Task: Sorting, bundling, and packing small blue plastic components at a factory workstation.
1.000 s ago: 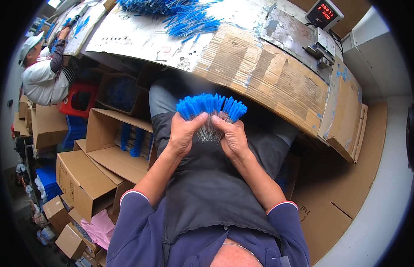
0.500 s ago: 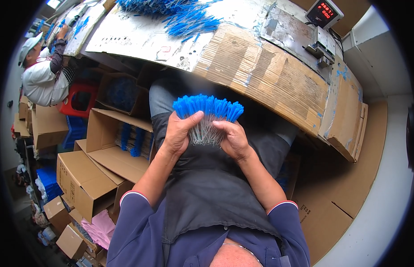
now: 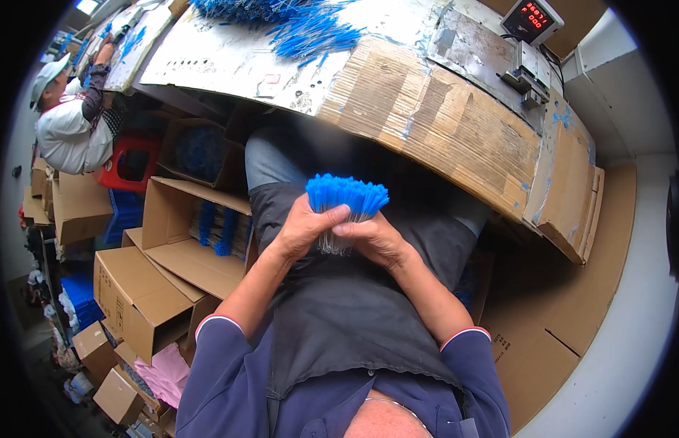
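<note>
We grip the blue-tipped bundle (image 3: 345, 208) with left hand (image 3: 304, 232) and right hand (image 3: 374, 239) closed; the open carton (image 3: 180, 219) holds similar blue-tipped pieces

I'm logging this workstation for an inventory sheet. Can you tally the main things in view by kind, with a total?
Bundle of blue-capped clear sticks, held in left hand and right hand: 1
Loose pile of blue sticks on the cardboard-covered bench: 1
Digital scale with red display: 1
Open cardboard boxes at the person's left, clearly seen: 2
Red crate: 1
Total: 6
</note>
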Demonstrator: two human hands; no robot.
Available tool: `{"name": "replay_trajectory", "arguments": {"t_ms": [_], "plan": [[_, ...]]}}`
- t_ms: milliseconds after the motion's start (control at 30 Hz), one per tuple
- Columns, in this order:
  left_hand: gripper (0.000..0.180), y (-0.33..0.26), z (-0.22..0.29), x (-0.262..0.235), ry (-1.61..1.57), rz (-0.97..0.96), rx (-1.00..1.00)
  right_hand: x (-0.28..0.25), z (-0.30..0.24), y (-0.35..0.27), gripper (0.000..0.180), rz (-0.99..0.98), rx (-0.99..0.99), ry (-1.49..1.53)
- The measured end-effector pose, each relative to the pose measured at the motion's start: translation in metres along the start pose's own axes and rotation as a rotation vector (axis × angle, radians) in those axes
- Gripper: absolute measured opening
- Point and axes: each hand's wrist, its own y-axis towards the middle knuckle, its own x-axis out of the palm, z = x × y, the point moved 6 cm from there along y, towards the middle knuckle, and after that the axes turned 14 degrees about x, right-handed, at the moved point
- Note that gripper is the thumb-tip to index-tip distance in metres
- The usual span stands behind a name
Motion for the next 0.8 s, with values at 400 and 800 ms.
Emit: {"name": "replay_trajectory", "arguments": {"t_ms": [400, 800], "plan": [[0.038, -0.049, -0.027, 0.002, 0.126, -0.159, -0.214, -0.003, 0.052, -0.013, 0.033, -0.054, 0.281, -0.219], [0.049, -0.034, -0.038, 0.015, -0.057, -0.024, -0.22, -0.003, 0.052, -0.013, 0.031, -0.054, 0.279, -0.109]]}}
